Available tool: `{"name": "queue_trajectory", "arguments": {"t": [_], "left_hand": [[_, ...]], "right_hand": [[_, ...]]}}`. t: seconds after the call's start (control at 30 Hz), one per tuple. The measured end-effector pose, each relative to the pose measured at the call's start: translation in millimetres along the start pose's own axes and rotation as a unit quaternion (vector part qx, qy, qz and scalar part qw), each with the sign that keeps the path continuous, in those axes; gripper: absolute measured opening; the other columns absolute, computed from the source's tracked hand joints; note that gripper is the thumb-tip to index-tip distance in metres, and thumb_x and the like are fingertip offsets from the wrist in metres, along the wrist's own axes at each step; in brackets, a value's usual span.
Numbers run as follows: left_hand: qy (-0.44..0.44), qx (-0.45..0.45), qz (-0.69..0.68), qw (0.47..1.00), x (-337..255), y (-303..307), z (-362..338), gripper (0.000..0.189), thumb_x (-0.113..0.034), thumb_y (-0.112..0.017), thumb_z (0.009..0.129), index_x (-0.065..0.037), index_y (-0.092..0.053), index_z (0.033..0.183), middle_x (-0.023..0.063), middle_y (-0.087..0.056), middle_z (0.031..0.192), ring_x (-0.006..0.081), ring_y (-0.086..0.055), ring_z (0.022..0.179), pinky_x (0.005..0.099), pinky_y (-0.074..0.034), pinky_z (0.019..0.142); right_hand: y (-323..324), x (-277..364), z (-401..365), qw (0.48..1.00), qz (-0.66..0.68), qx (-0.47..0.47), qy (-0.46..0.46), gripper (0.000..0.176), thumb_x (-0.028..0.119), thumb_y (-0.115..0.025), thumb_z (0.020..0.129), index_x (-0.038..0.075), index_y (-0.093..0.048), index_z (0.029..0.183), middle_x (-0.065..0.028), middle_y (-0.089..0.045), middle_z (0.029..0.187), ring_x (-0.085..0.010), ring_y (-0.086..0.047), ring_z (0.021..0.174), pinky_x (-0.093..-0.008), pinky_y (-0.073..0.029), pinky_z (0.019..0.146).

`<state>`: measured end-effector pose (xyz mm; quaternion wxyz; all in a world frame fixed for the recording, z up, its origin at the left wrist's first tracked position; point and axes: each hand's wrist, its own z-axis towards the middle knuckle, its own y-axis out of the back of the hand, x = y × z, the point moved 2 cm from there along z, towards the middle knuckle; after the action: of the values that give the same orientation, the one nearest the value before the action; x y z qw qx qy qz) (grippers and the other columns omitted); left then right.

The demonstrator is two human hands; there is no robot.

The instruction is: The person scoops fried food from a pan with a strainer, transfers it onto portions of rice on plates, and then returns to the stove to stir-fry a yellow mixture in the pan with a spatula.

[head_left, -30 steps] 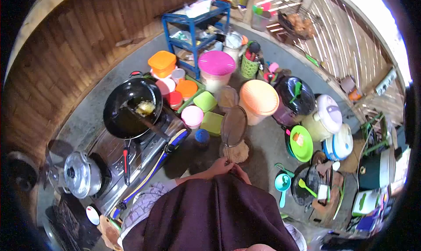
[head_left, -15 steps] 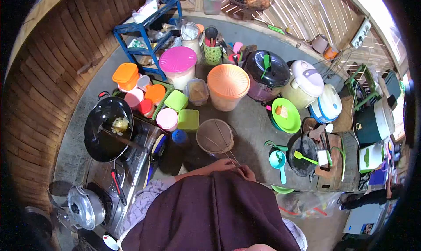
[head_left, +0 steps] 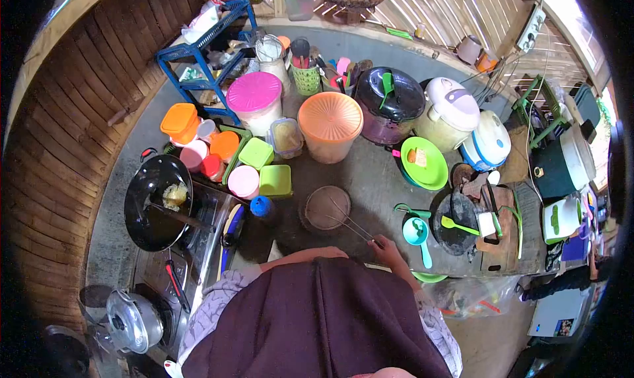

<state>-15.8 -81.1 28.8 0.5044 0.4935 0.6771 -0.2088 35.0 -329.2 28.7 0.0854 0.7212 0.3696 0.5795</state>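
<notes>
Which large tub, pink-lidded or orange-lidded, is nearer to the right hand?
The orange-lidded tub. It stands nearer the right hand, while the pink-lidded tub is farther back, beside the blue rack.

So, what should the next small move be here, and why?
Perhaps let the right hand release the strainer: it appears to lie level, low over the counter, while food in the wok may want turning.

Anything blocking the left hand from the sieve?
Nothing visible. Only bare countertop shows between the left hand, partly hidden by the dark cloth, and the sieve. The right hand holds the sieve's handle, off to the right.
</notes>
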Motion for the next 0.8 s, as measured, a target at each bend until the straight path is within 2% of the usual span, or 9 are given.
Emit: {"name": "queue_trajectory", "arguments": {"t": [0.07, 0.2, 0.3, 0.4, 0.47, 0.5, 0.57, 0.73, 0.8], "left_hand": [[0.006, -0.007, -0.006, 1.000, -0.1, 2.9, 1.7, 0.043, -0.041, -0.043, 0.089, -0.006, -0.055, 0.112, 0.0040, -0.061, 0.096, 0.0138, -0.055, 0.090, 0.0285, -0.043, 0.081], [0.014, -0.026, -0.018, 0.999, 2.9, 1.4, 3.4, 0.043, -0.041, -0.042, 0.089, -0.007, -0.055, 0.112, 0.0041, -0.061, 0.094, 0.0137, -0.055, 0.088, 0.0286, -0.043, 0.080], [0.019, -0.045, -0.030, 0.998, -1.7, 3.2, 5.1, 0.043, -0.042, -0.042, 0.089, -0.007, -0.056, 0.112, 0.0042, -0.061, 0.093, 0.0136, -0.056, 0.087, 0.0287, -0.044, 0.079], [0.030, -0.070, -0.046, 0.996, -8.5, 7.0, 3.8, 0.043, -0.042, -0.042, 0.089, -0.007, -0.056, 0.111, 0.0042, -0.062, 0.092, 0.0135, -0.056, 0.086, 0.0288, -0.044, 0.078], [0.036, -0.089, -0.055, 0.994, -2.1, 8.0, 1.9, 0.043, -0.042, -0.042, 0.089, -0.007, -0.056, 0.111, 0.0042, -0.062, 0.092, 0.0135, -0.056, 0.085, 0.0288, -0.044, 0.078], [0.005, -0.139, -0.047, 0.989, 4.3, 5.8, 1.0, 0.042, -0.042, -0.042, 0.089, -0.007, -0.058, 0.107, 0.0047, -0.060, 0.084, 0.0139, -0.055, 0.079, 0.0299, -0.044, 0.074], [-0.024, -0.201, -0.042, 0.978, 7.1, 6.9, -5.9, 0.042, -0.042, -0.042, 0.089, -0.007, -0.060, 0.102, 0.0052, -0.059, 0.077, 0.0143, -0.054, 0.073, 0.0311, -0.044, 0.070], [0.107, -0.272, -0.060, 0.954, 10.8, 12.7, -34.6, 0.048, -0.046, -0.043, 0.087, -0.003, -0.061, 0.090, 0.0070, -0.057, 0.069, 0.0164, -0.053, 0.067, 0.0352, -0.044, 0.065], [0.095, -0.324, -0.081, 0.938, 17.3, 9.4, -50.9, 0.047, -0.046, -0.044, 0.087, -0.002, -0.061, 0.088, 0.0072, -0.057, 0.069, 0.0160, -0.053, 0.067, 0.0357, -0.043, 0.065]], "right_hand": [[4.0, 6.0, 2.5, 0.998, -0.024, 0.001, 0.064, 0.034, 0.033, -0.060, 0.080, 0.003, -0.057, 0.094, -0.0187, -0.061, 0.083, -0.0294, -0.061, 0.079, -0.0369, -0.046, 0.070], [10.1, 12.2, 8.7, 0.998, -0.052, 0.024, 0.035, 0.032, 0.033, -0.059, 0.080, 0.004, -0.058, 0.096, -0.0190, -0.061, 0.088, -0.0330, -0.060, 0.085, -0.0383, -0.046, 0.073], [13.1, 13.3, 14.3, 0.997, -0.044, 0.035, 0.060, 0.030, 0.031, -0.059, 0.080, 0.006, -0.059, 0.098, -0.0182, -0.061, 0.090, -0.0343, -0.058, 0.087, -0.0398, -0.045, 0.076], [5.9, -13.8, 32.3, 0.984, -0.133, 0.013, 0.115, 0.028, 0.027, -0.058, 0.079, 0.007, -0.059, 0.099, -0.0182, -0.060, 0.094, -0.0361, -0.056, 0.091, -0.0422, -0.044, 0.079], [0.2, -34.2, 39.0, 0.932, -0.197, -0.105, 0.284, 0.024, 0.017, -0.060, 0.076, 0.003, -0.058, 0.097, -0.0130, -0.060, 0.081, -0.0269, -0.057, 0.076, -0.0358, -0.046, 0.066], [-0.4, -29.6, 39.3, 0.930, -0.199, -0.100, 0.292, 0.024, 0.017, -0.060, 0.076, 0.003, -0.058, 0.097, -0.0130, -0.060, 0.081, -0.0269, -0.057, 0.076, -0.0358, -0.046, 0.066], [2.2, -19.5, 38.6, 0.950, -0.159, -0.142, 0.228, 0.027, 0.012, -0.060, 0.076, 0.005, -0.056, 0.102, -0.0122, -0.058, 0.082, -0.0257, -0.057, 0.079, -0.0351, -0.046, 0.066], [-1.7, 40.7, 39.5, 0.949, -0.043, -0.147, 0.276, 0.028, 0.008, -0.060, 0.075, 0.004, -0.055, 0.102, -0.0106, -0.056, 0.080, -0.0208, -0.057, 0.073, -0.0305, -0.046, 0.065], [-14.5, 62.6, 47.7, 0.949, 0.007, -0.122, 0.291, 0.025, 0.007, -0.059, 0.077, 0.003, -0.055, 0.101, -0.0102, -0.056, 0.079, -0.0187, -0.057, 0.071, -0.0289, -0.045, 0.065]]}}
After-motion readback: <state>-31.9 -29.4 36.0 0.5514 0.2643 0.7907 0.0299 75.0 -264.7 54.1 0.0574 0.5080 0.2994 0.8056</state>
